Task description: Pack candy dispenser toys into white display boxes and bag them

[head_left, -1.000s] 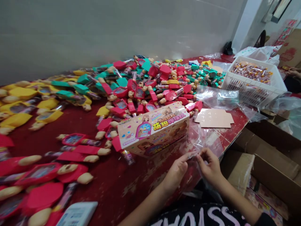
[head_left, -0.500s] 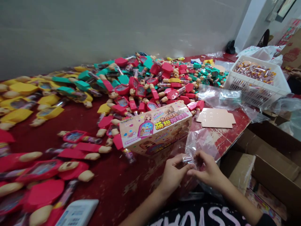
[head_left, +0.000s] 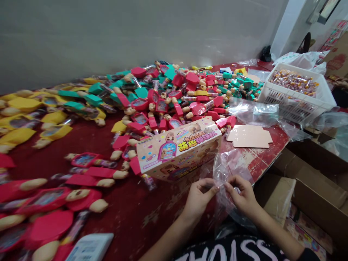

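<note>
Between my two hands is a clear plastic bag, crumpled and hanging down towards my lap. My left hand pinches it with thumb and forefinger. From the other side my right hand pinches it too, the fingertips of both hands close together. Just beyond my hands stands a printed cardboard box with a cartoon animal and coloured lettering. Past it lies a heap of pink, green and yellow toys, each with a beige part and a clear tube.
Flat cardboard pieces lie on the red table at the right. Behind them is a white plastic basket of small wrapped items. Open cartons stand beside the table edge. A white label-covered object is at the near left.
My fingertips have shifted along the plastic bag and flattened it between them. A shiny bunched part at my left fingers no longer shows. The box stays in place.
</note>
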Motion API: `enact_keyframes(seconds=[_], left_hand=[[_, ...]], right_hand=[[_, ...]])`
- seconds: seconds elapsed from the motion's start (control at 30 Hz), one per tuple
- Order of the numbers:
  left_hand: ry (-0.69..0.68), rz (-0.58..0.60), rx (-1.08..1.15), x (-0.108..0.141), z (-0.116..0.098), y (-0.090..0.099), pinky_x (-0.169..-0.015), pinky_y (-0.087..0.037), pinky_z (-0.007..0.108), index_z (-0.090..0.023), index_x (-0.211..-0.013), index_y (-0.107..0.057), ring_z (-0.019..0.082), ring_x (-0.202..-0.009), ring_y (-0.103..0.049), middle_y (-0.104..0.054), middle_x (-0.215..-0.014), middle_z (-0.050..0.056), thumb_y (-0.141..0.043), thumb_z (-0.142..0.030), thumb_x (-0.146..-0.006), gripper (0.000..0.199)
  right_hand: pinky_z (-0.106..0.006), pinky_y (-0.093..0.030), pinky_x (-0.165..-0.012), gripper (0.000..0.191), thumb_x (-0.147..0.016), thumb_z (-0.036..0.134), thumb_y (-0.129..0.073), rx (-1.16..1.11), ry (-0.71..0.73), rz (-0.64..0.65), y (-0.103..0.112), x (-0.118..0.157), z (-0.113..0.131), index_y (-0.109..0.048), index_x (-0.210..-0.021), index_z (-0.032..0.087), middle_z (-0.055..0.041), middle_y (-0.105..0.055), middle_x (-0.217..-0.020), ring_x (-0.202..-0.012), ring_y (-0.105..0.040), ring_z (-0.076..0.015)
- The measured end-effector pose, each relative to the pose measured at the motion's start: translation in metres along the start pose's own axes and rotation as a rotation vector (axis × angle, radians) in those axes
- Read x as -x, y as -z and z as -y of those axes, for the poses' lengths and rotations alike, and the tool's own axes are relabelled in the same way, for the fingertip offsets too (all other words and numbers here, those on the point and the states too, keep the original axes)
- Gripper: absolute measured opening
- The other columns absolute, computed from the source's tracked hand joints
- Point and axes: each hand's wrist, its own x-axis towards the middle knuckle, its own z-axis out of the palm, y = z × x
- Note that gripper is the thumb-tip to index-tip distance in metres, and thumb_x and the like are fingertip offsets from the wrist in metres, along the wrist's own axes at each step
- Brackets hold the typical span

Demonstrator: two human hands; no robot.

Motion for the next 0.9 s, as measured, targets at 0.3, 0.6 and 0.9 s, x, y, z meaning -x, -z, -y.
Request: enact_keyframes(seconds=[0.3, 0.6, 0.9], left_hand=[[-0.018, 0.112, -0.051, 0.0, 0.0, -0.002, -0.079, -0.051, 0.032, -0.014, -0.077, -0.072, 0.022, -0.078, -0.063, -0.069, -0.082, 0.011, -0.076, -0.058, -0.064, 0.046], [-0.094, 0.297, 0.031, 0.007, 0.011, 0.006, -0.105, -0.038, 0.038, -0.019, -0.114, -0.06, 0.026, -0.117, -0.051, -0.059, -0.121, 0.011, -0.051, -0.06, -0.084, 0.051], [-0.408, 0.221, -0.732, -0.011, 0.006, 0.021, -0.082, -0.042, 0.034, -0.019, -0.088, -0.065, 0.025, -0.089, -0.057, -0.063, -0.092, 0.011, -0.047, -0.051, -0.087, 0.037]], right_hand=[[-0.025, -0.046, -0.06, 0.016, -0.084, 0.033, -0.063, 0.179, 0.127, -0.051, -0.004, 0.008, -0.007, -0.058, -0.09, 0.019, -0.0023, -0.057, -0.079, -0.066, -0.053, -0.0136], [-0.029, -0.048, -0.067, 0.03, -0.088, 0.044, -0.054, -0.206, -0.078, 0.026, -0.004, 0.002, -0.012, -0.068, -0.078, 0.019, -0.0048, -0.059, -0.077, -0.073, -0.057, -0.0176], [-0.032, -0.049, -0.052, 0.047, -0.079, 0.062, -0.054, -0.678, -0.353, 0.022, 0.024, -0.008, -0.001, -0.056, -0.059, 0.019, -0.004, -0.058, -0.054, -0.052, -0.056, -0.0185]])
